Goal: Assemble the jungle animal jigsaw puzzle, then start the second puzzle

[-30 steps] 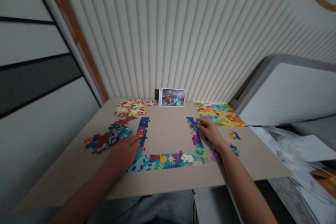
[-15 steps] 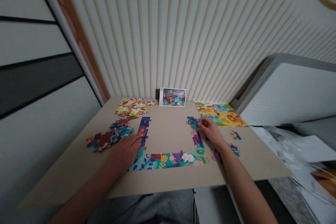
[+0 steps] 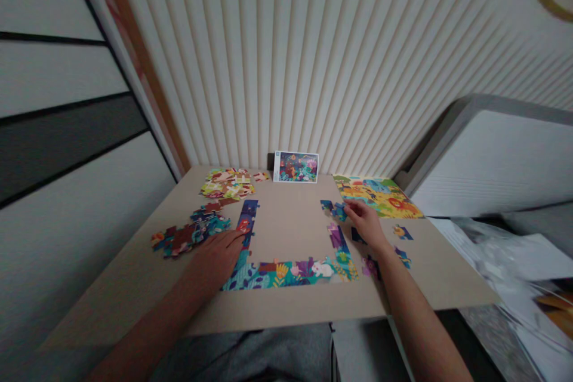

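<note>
A partly joined jigsaw puzzle (image 3: 286, 274) lies on the table, its left, bottom and right border strips forming a U. My left hand (image 3: 220, 255) rests flat with its fingertips on the left strip, beside a red patch. My right hand (image 3: 364, 219) pinches a blue puzzle piece (image 3: 339, 211) between thumb and fingers above the right strip. Just left of that piece lies a dark blue puzzle piece (image 3: 326, 205). Whether the two touch, I cannot tell. Loose pieces (image 3: 181, 239) are heaped left of my left hand.
A picture card (image 3: 296, 167) stands upright at the table's back. Another pile of light pieces (image 3: 227, 184) sits at the back left. A finished animal puzzle (image 3: 380, 196) lies at the back right. Several single pieces (image 3: 402, 232) lie right of my right forearm.
My right hand has shifted slightly right with the blue puzzle piece, uncovering more of the dark blue piece beside it. My left hand stays on the left strip. The view has moved slightly.
</note>
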{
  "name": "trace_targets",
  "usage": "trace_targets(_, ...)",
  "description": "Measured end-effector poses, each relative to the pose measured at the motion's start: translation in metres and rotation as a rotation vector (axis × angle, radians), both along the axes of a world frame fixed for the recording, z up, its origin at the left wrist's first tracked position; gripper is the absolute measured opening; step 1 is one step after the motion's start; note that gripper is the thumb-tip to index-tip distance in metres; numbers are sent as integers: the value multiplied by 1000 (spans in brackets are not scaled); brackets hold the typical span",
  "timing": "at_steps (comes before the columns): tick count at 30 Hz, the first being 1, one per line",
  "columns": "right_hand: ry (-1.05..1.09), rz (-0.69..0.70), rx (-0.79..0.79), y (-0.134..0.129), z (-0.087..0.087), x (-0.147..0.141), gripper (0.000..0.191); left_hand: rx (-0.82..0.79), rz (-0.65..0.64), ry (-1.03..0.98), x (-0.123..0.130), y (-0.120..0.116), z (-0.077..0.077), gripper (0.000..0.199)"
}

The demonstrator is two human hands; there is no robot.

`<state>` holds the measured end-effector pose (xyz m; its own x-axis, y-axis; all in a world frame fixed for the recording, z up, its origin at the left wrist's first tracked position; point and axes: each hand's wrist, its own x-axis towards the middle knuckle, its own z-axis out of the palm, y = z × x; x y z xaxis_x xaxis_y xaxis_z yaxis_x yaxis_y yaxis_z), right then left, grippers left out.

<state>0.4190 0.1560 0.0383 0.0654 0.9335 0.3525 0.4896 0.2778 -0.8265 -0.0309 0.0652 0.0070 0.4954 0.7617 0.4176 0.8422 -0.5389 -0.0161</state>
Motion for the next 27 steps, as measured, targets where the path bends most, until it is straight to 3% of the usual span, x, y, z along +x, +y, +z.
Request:
trace_targets(8, -69, -87, 29, -7, 14, 11, 49, 19, 7, -19, -1, -1, 1, 34)
trace_targets(14, -205, -216, 3, -35, 30, 57, 48, 47, -4, -57, 0, -6, 5, 35)
trace_targets(20, -239, -301, -104, -83, 24, 116, 46, 20, -33, -92, -6, -24, 5, 36)
trace_targets(27, -252, -249, -223, -129, 7, 129, 49, -33, -45, -157, -23, -50, -17, 39)
